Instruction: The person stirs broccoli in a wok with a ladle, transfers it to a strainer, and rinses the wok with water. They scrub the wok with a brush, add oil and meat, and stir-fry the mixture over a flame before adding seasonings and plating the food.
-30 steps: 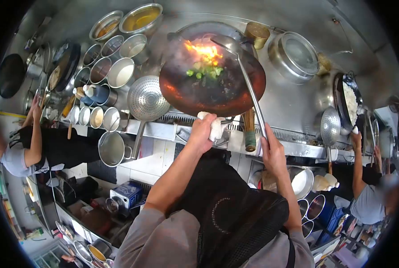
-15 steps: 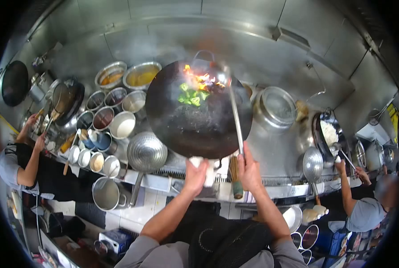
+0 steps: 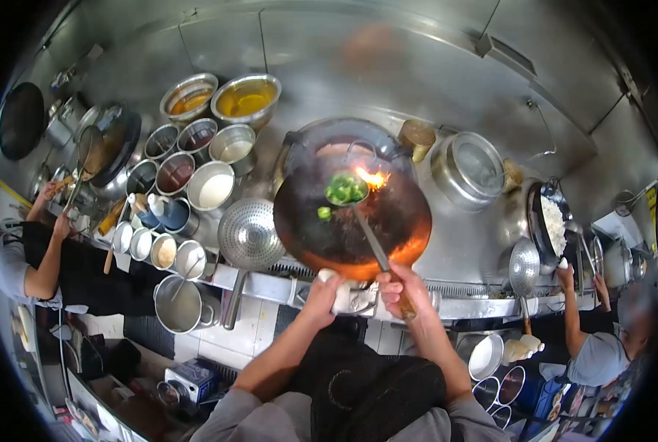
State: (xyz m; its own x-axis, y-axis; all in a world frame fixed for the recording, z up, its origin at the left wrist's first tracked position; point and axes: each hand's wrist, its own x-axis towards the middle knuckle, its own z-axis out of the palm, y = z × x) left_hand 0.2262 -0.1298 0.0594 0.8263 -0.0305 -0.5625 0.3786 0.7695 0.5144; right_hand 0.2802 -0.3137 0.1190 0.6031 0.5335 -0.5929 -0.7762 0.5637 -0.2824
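My left hand (image 3: 324, 300) is closed on a white cloth (image 3: 343, 297) at the near rim of a dark wok (image 3: 307, 234); the wok's near handle is hidden. My right hand (image 3: 406, 289) wraps round the wooden end of a long ladle (image 3: 371, 239). The ladle's bowl, over the far half of the wok, is heaped with green pepper pieces (image 3: 347, 188). One loose green piece (image 3: 324, 213) lies on the wok beside it. Flames (image 3: 373, 177) burn just right of the bowl, and an orange glow lights the wok's lower right side.
Behind the wok is the burner ring (image 3: 320, 135). Sauce pots (image 3: 211, 186), oil bowls (image 3: 248, 99) and a perforated strainer (image 3: 249, 234) stand left. A large steel pot (image 3: 470, 168) stands right. Co-workers are at both sides, the right one near a wok of rice (image 3: 552, 225).
The wok has come lower and toward me, uncovering the burner ring. The ladle has swung left, and its bowl now holds the green pieces that lay loose in the wok. The flames look smaller.
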